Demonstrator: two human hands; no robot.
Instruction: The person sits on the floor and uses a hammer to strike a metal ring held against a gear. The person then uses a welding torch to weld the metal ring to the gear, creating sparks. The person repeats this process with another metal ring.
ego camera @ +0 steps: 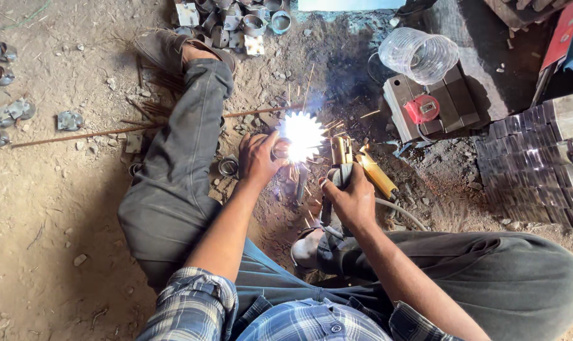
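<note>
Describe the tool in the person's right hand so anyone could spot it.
Start at the bright welding flash on the dirt floor. Just right of it, the right hand grips an electrode holder. Its brass-yellow jaws point toward the flash, unlike the yellow-handled tool lying beside it.

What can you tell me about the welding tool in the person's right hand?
The welding tool is a clamp-style rod holder with brassy yellow metal jaws at the top and a dark grip below. The right hand wraps the grip, holding it roughly upright. A grey cable trails from it to the right over the dirt. Its tip points left toward the bright white arc, whose glare hides the rod.
</note>
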